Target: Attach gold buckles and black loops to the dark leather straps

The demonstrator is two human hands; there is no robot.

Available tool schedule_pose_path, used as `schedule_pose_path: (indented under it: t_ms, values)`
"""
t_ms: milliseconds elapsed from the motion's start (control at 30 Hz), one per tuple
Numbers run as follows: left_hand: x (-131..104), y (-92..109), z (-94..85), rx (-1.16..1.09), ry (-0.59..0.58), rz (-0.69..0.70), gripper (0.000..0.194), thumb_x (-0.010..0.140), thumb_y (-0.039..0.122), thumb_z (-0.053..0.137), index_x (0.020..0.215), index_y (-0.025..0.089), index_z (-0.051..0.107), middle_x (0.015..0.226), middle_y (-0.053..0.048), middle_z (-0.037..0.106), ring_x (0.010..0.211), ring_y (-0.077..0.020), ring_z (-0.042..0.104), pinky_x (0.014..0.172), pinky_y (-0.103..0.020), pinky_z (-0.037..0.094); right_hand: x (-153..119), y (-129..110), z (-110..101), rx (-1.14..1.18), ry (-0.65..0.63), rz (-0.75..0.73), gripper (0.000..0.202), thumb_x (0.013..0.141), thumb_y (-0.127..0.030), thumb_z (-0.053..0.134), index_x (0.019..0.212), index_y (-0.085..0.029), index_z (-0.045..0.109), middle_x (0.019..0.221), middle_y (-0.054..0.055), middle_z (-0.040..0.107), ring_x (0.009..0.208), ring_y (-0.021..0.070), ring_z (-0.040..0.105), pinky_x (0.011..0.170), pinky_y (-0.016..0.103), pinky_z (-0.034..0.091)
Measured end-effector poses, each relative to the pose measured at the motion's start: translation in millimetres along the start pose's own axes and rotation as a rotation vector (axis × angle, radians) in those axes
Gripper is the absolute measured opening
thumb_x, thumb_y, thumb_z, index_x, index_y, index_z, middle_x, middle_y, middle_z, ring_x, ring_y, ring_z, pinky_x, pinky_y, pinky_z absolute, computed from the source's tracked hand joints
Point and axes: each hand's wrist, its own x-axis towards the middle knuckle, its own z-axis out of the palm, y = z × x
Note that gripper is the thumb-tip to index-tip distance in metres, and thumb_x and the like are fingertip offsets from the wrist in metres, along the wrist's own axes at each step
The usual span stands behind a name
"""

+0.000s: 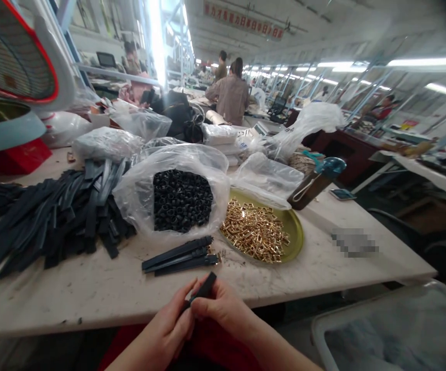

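While the left hand (173, 320) and right hand (223, 308) both grip one strap (206, 286) near the front of the table (103, 299), even pressure with thumbs close together should keep it from twisting.

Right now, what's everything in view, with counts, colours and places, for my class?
Straps: many, black, table left
Open bag: one, clear, table centre
Rings: many, black, in bag
Strap stack: several, black and gold, before bag
Plate: one, olive, right of bag
Buckles: many, gold, on plate
Bottle: one, brown and blue, right of plate
Flat device: one, dark, beside bottle
Fan: one, grey-red, upper left
Other bags: several, clear, table's back
Banner: one, red lettering, top
Lights: many, white, overhead
People: several, mixed clothing, background
Bin: one, translucent, lower right
Table: one, off-white, centre
Farther clutter: too small to count
Held strap: one, black, between hands
Left hand: one, bare, on held strap
Right hand: one, bare, on held strap
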Motion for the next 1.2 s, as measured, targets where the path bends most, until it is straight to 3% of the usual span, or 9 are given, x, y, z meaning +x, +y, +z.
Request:
schedule_pose_path:
  t_ms: [67,167,267,367,533,667,967,1100,1200]
  values:
    - [1.8,-1.5,-0.8,-0.090,0.070,0.007,0.047,0.071,0.047,0.060,0.111,0.022,0.055,0.065,0.001,0.054,0.060,-0.0136,0.050,0.048,-0.019,0.037,3.7,-7.9,-12.5,-0.308,0.052,-0.085,0.026,0.073,-0.040,0.061,0.085,-0.018,0.056,0.068,-0.002,0.057,0.056,0.0098,0.052,0.055,0.022,0.042]
    - [4.1,-0.2,2.2,-0.223,0.132,-0.059,0.042,0.065,0.055,0.062,0.089,0.020,0.059,0.053,0.006,0.042,0.044,-0.0076,0.036,0.039,-0.016,0.026,16.1,-39.0,-50.0,-1.225,0.448,-0.167,0.023,0.084,-0.039,0.049,0.094,-0.019,0.056,0.080,0.002,0.061,0.070,0.0131,0.057,0.064,0.024,0.043]
    - [4.4,3.7,11.4,-0.254,0.111,-0.065,0.042,0.065,0.058,0.060,0.079,0.019,0.054,0.046,0.011,0.028,0.037,-0.0041,0.022,0.035,-0.015,0.016,31.8,-67.8,-85.3,-1.460,0.645,-0.101,0.019,0.083,-0.029,0.051,0.087,-0.013,0.059,0.095,0.015,0.061,0.088,0.0227,0.057,0.076,0.033,0.041]
    - [2.1,5.4,18.5,-0.147,0.026,-0.032,0.038,0.072,0.055,0.052,0.078,0.018,0.050,0.042,0.012,0.025,0.034,-0.0043,0.019,0.033,-0.016,0.012,44.3,-74.4,-100.9,-1.533,0.688,-0.051,0.016,0.081,-0.021,0.051,0.077,-0.011,0.062,0.090,0.018,0.063,0.087,0.0259,0.060,0.074,0.034,0.041]
    - [-1.5,2.3,14.9,-0.018,0.046,-0.002,0.032,0.076,0.048,0.045,0.073,0.016,0.048,0.050,0.006,0.046,0.034,-0.0044,0.035,0.037,-0.017,0.024,47.2,-67.3,-110.8,-1.545,0.681,-0.067,0.017,0.077,-0.013,0.049,0.067,-0.013,0.063,0.076,0.014,0.066,0.076,0.0226,0.062,0.067,0.030,0.042]
    - [3.2,10.3,15.3,-0.106,0.064,-0.014,0.037,0.070,0.053,0.049,0.075,0.016,0.050,0.052,0.006,0.047,0.033,-0.0043,0.033,0.036,-0.018,0.020,33.7,-71.9,-108.0,-1.464,0.652,-0.185,0.012,0.074,-0.013,0.051,0.067,-0.016,0.060,0.071,0.007,0.064,0.069,0.0181,0.060,0.064,0.026,0.042]
    - [19.2,37.7,29.3,-0.594,0.052,-0.080,0.034,0.072,0.049,0.058,0.078,0.016,0.049,0.055,0.008,0.043,0.039,-0.0022,0.030,0.041,-0.017,0.023,-3.6,-30.0,-9.3,-1.026,0.405,-0.680,0.008,0.079,-0.018,0.051,0.073,-0.022,0.053,0.070,0.002,0.058,0.068,0.0160,0.055,0.065,0.027,0.045]
    - [19.9,28.7,23.0,-0.714,0.055,-0.141,0.031,0.068,0.040,0.064,0.074,0.016,0.047,0.056,0.009,0.040,0.040,-0.0016,0.026,0.041,-0.016,0.022,-7.8,-12.0,3.2,-0.947,0.311,-0.696,0.013,0.081,-0.016,0.049,0.084,-0.024,0.059,0.085,0.006,0.062,0.081,0.0186,0.058,0.075,0.032,0.045]
    - [21.8,22.8,19.4,-0.608,0.091,-0.119,0.030,0.071,0.043,0.061,0.076,0.016,0.048,0.053,0.009,0.037,0.042,-0.0037,0.027,0.042,-0.017,0.022,-6.0,-6.1,1.4,-0.799,0.240,-0.616,0.011,0.081,-0.020,0.052,0.087,-0.024,0.061,0.094,0.007,0.062,0.089,0.0201,0.057,0.080,0.034,0.044]
